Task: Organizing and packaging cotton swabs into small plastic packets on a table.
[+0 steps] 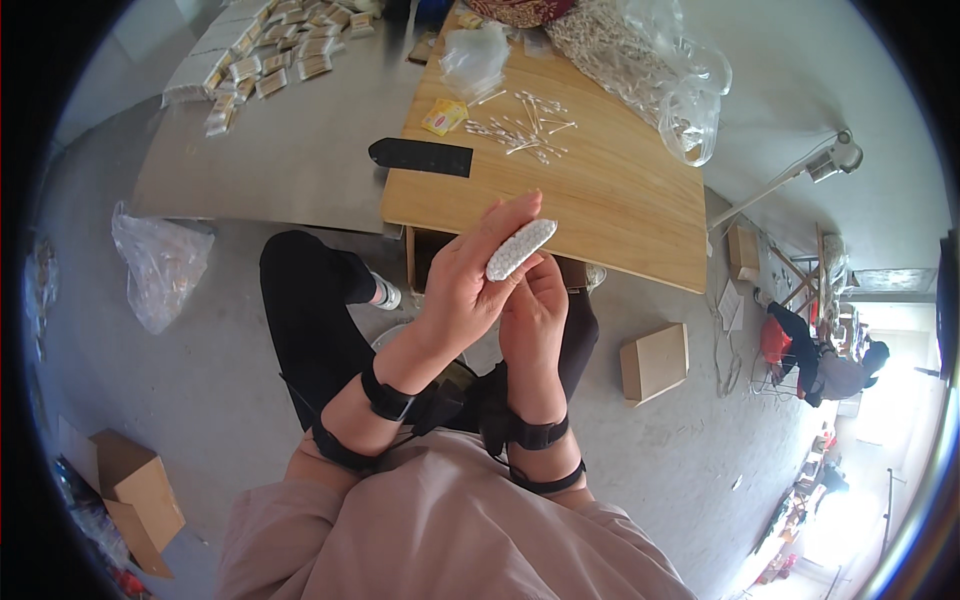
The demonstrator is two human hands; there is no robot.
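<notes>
A tight bundle of cotton swabs [521, 250] is held up just in front of the wooden table's near edge, its white tips packed into a long oval. My left hand [458, 285] is closed round the bundle, with its fingers stretched along the far side. Close against the bundle's lower side, my right hand [535, 312] has its fingers bent and pressed to it. The sticks are hidden behind my hands. Several loose cotton swabs [525, 125] lie scattered on the table [610, 215] beyond, beside a small yellow packet [444, 117].
A black flat strip [420, 157] crosses onto a grey metal table [290, 170] with many small packs [275, 82]. Clear bags [475, 60] and a large bag of swabs [690, 120] lie at the back. Cardboard boxes [655, 363] stand on the floor. Another person [835, 375] sits far right.
</notes>
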